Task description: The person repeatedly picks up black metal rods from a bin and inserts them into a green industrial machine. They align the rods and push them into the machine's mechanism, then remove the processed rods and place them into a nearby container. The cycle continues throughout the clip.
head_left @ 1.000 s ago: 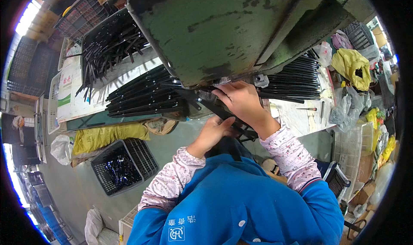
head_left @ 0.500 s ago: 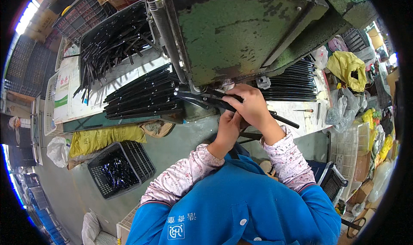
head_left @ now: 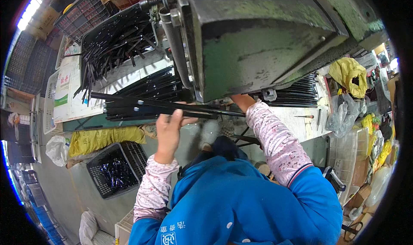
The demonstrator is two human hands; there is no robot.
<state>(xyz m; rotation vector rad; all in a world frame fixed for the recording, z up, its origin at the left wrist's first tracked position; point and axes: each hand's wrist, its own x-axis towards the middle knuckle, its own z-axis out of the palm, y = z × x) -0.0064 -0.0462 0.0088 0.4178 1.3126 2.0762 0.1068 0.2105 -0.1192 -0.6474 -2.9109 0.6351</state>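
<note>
My left hand point(head_left: 168, 132) holds a linked pair of long black metal bars point(head_left: 150, 105) with bright rivets, some of its fingers passing behind them. The bars stretch from over the left stack to the underside of the green press point(head_left: 266, 51). My right hand point(head_left: 242, 100) reaches in under the press, its fingers hidden behind the housing; only the back of it and the wrist show. Just behind the held bars lies a stack of similar black bars point(head_left: 159, 83). To the right of my right hand, more black bars point(head_left: 297, 92) lie in a row.
A crate heaped with black strips point(head_left: 118, 38) stands at the back left. A black basket of shiny parts point(head_left: 114, 172) sits on the floor. A screwdriver point(head_left: 304, 116) lies on the right worktop. Yellow and clear bags point(head_left: 346, 77) crowd the right side.
My hands were together at the bars below the press. My left hand has moved left along with the bars, which now lie stretched out lengthwise; my right hand has gone under the press.
</note>
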